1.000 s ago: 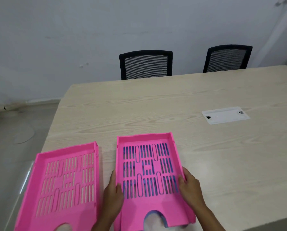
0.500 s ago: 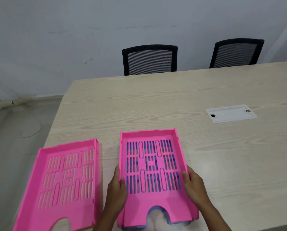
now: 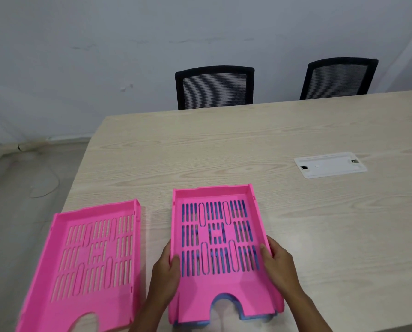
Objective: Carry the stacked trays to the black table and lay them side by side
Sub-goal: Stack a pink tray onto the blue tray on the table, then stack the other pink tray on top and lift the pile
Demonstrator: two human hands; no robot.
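A stack of trays sits at the near edge of a light wooden table (image 3: 224, 144): a pink tray (image 3: 218, 291) on top, a blue tray (image 3: 248, 318) showing beneath it through the slots and at the front edge. My left hand (image 3: 165, 271) grips the stack's left wall and my right hand (image 3: 278, 262) grips its right wall. A single pink tray (image 3: 63, 293) lies flat to the left, apart from the stack, near the table's left corner.
A white cable cover plate (image 3: 329, 164) is set into the table at the right. Two black mesh chairs (image 3: 214, 87) (image 3: 338, 77) stand at the far edge against a grey wall. Bare floor lies left of the table.
The view has shifted slightly, so the trays and the table sit a little differently in frame. My hands keep the same grip on the stack's sides.
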